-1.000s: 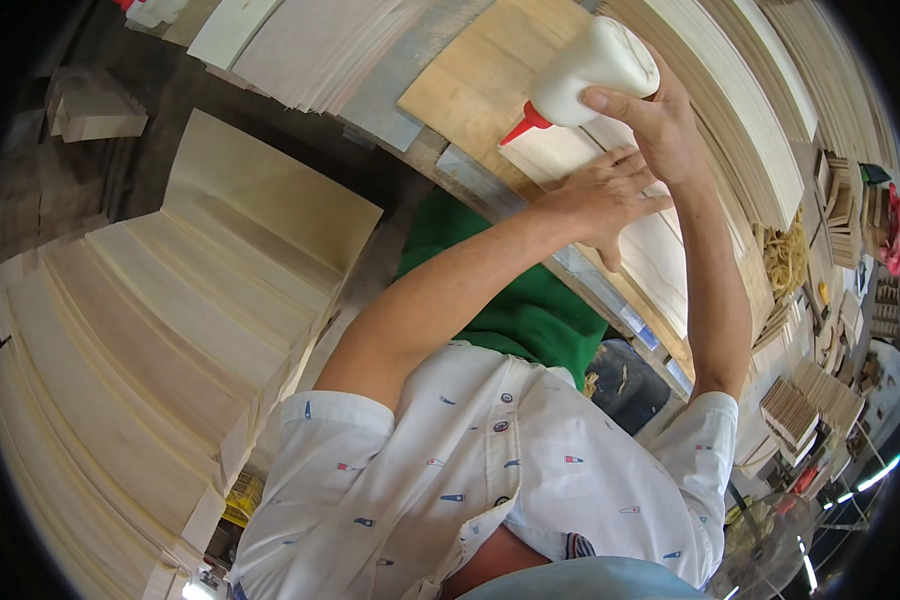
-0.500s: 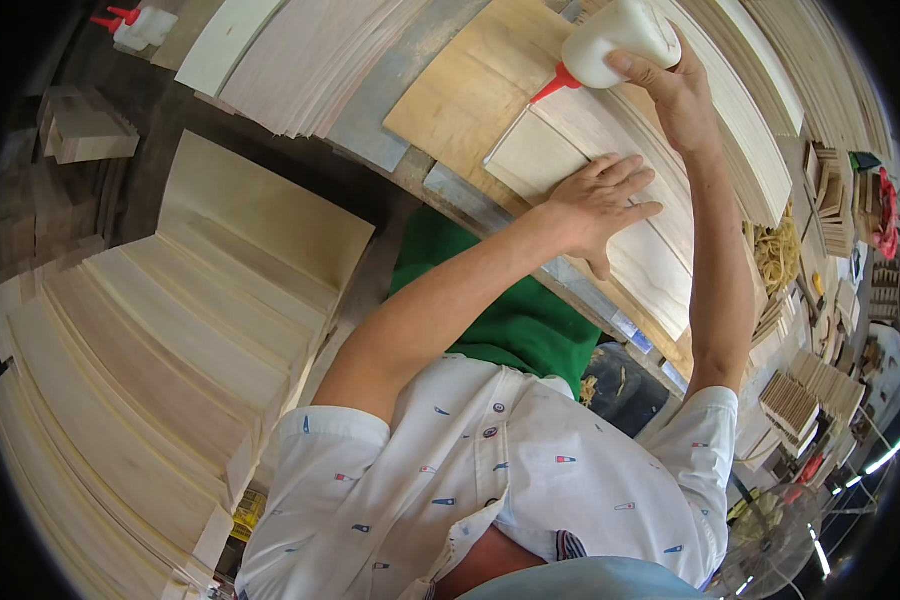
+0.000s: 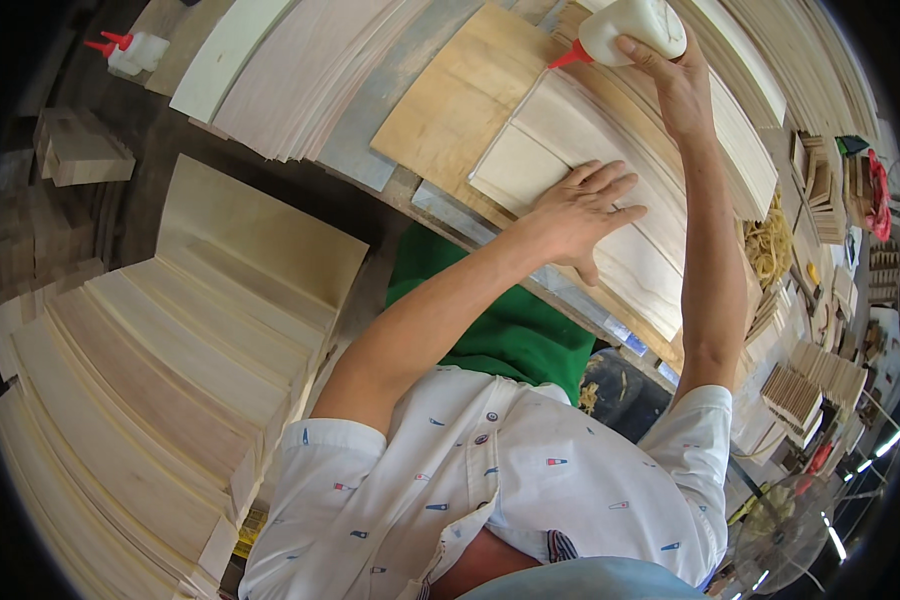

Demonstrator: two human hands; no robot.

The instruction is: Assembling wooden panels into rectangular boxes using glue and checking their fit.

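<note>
My right hand [image 3: 682,95] is wrapped around a white glue bottle [image 3: 630,32], which is tilted so its red nozzle [image 3: 572,56] points down and left. The nozzle tip is at the far left corner of a pale wooden panel [image 3: 518,165] with grooves along its length. A thin whitish line of glue [image 3: 507,122] follows the panel's left end up to the tip. With fingers spread, my left hand [image 3: 587,212] lies flat on the panel's middle. Under the panel is a larger yellowish plywood board [image 3: 450,95].
Stacks of thin wooden sheets stand beyond the panel [image 3: 740,130] and at the far left [image 3: 305,75]. More boards [image 3: 160,350] are stacked at my left. Two red-tipped bottles [image 3: 135,50] stand far left. Wood shavings [image 3: 768,245], small wooden pieces [image 3: 795,395] and a fan [image 3: 775,535] are at right.
My right hand has moved the bottle farther away along the panel's left end, and the whitish line has grown longer behind the nozzle. My left hand stays flat on the panel.
</note>
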